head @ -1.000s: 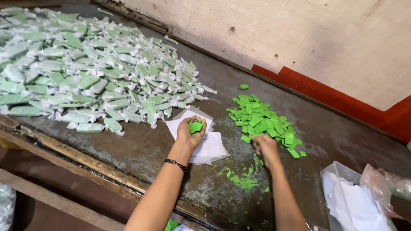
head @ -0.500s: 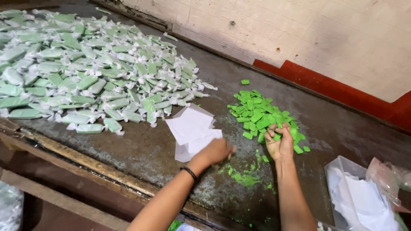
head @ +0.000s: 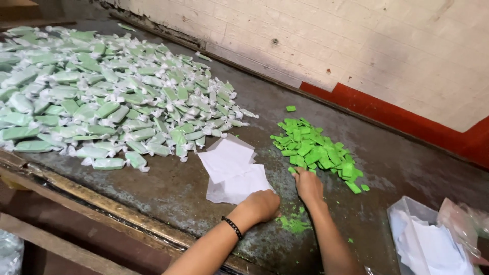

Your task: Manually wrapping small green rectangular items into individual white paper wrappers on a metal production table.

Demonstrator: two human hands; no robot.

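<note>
Down on the dark metal desk (head: 168, 188), the left hand (head: 262, 205) sits as a loose fist right at the near edge of a small stack of white wrapper sheets (head: 232, 170), knuckles up. Honestly can't tell if anything's tucked inside that fist or if the fingers are pinching a sheet corner. The right hand (head: 308, 186) is at the near edge of the pile of bare green blocks (head: 316, 150), fingers curled down over one at the edge, looks like it's closing on it but the grip itself is hidden under the hand.

My guess on handling: those blocks look small, light and kinda chalky (there's a smear of green crumbs (head: 291, 222) on the desk between the two wrists, so they probably shed or chip if squeezed hard). Pinching one by its long sides seems the safe hold. The sheets look thin and floppy, best lifted by a corner, one at a time.

Off to the left there's a huge spread of already wrapped green pieces (head: 102, 102) with twisted white ends, well apart from the hands. At lower right is a clear bag of more white sheets (head: 433, 244).
</note>
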